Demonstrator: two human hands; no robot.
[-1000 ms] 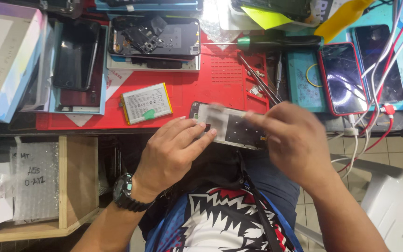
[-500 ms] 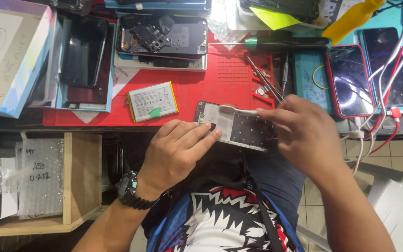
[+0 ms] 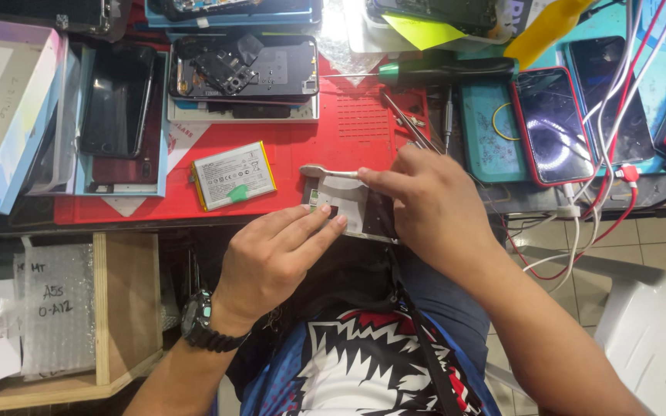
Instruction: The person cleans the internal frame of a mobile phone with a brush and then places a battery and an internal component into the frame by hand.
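Note:
An opened phone body [image 3: 352, 206] with a white plate and dark parts lies at the near edge of a red work mat [image 3: 310, 142]. My left hand [image 3: 275, 258] rests on it, fingertips pressing its lower left corner. My right hand [image 3: 425, 208] covers its right half and grips a thin metal pry tool [image 3: 329, 172], whose flat tip points left just above the phone's top edge. A white phone battery [image 3: 234, 175] with a green tab lies on the mat to the left.
Another opened phone [image 3: 244, 69] sits at the back of the mat. Dark phones [image 3: 121, 100] lie on boxes at left, a red-cased phone [image 3: 553, 123] on a teal mat at right. Tweezers [image 3: 410, 123], cables [image 3: 587, 208] and a wooden shelf [image 3: 117, 308] surround the area.
My right hand has picked up the metal pry tool and brought its tip over the phone's top edge. The left hand stays on the phone.

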